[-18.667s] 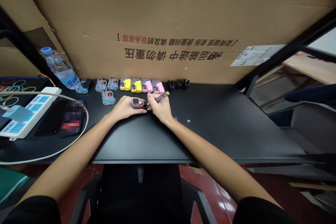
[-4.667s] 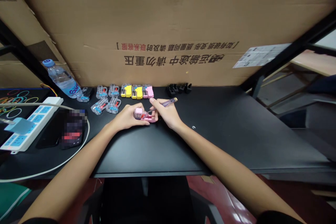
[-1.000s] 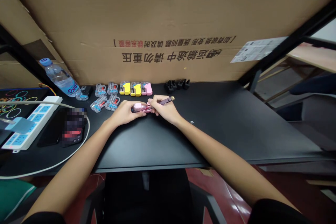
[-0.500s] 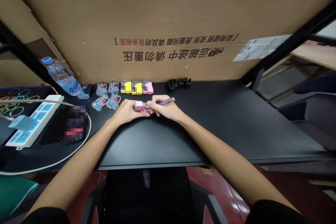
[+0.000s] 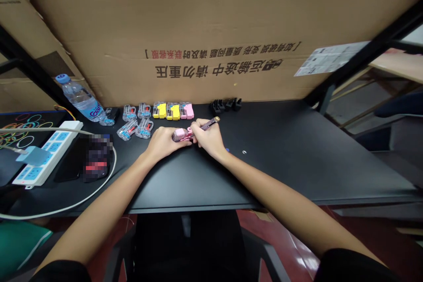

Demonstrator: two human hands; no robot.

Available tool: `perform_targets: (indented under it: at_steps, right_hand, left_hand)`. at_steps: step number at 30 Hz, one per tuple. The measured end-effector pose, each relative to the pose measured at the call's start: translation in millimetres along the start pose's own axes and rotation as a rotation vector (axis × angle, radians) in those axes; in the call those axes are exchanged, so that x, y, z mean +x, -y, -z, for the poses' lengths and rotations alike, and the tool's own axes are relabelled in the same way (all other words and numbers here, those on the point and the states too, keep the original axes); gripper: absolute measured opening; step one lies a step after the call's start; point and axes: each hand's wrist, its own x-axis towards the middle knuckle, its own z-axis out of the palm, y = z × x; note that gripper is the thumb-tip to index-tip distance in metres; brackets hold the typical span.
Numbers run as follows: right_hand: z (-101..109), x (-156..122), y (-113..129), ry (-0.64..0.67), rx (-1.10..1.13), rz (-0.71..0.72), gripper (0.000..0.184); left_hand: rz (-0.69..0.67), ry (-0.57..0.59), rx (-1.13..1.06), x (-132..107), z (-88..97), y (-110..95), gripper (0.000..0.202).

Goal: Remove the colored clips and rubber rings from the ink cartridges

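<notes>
My left hand point(image 5: 164, 142) is closed round a small pink and clear plastic device point(image 5: 180, 134) that rests on the black desk point(image 5: 280, 163). My right hand point(image 5: 205, 139) pinches a thin purple screwdriver point(image 5: 209, 124), its tip against the device. Behind my hands runs a row of similar devices: clear ones point(image 5: 137, 111), yellow ones point(image 5: 166, 110) and a pink one point(image 5: 187, 110). Two more clear devices point(image 5: 136, 128) lie loose just left of my left hand.
A big cardboard sheet point(image 5: 218, 31) stands along the desk's back edge. Small black parts point(image 5: 225, 105) sit at its foot. At the left are a water bottle point(image 5: 79, 98), a white power strip point(image 5: 46, 152) with cable, and a dark phone point(image 5: 95, 158). A tiny ring point(image 5: 244, 152) lies right of my wrist.
Over the longer span the held device went from a clear one to a pink one and one pink device left the row. In the last second my hands barely shifted.
</notes>
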Motion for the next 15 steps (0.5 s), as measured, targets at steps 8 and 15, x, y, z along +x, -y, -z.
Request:
perform_targets:
  at_steps: [8,15]
  right_hand:
    - [10,5,-1,-0.051,0.038,0.011,0.039]
    - [21,18,-5,-0.120,0.015,-0.033,0.035]
  left_hand:
    - [0.029,-0.055,0.012,2,1.3,3,0.042]
    - [0.062,0.002,-0.112,4,9.6,11,0.056]
